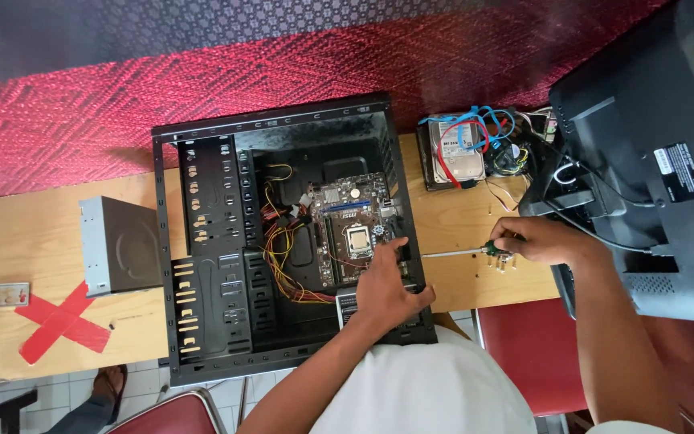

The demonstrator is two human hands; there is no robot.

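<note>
A: Where is the screwdriver (463, 252) lying?

B: The right hand (544, 239) is gripping its handle, fingers closed; the shaft is pointing at the computer case (202, 241). Light, stiff, likely slippery.

A: Left hand (389, 289)?

B: Resting, fingers loosely spread, on the case edge beside the fragile motherboard (351, 225).

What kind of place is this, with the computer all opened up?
Probably a small computer repair bench. An open computer case lies on a wooden table, a loose hard drive sits beside it, and the right hand holds a screwdriver.
</note>
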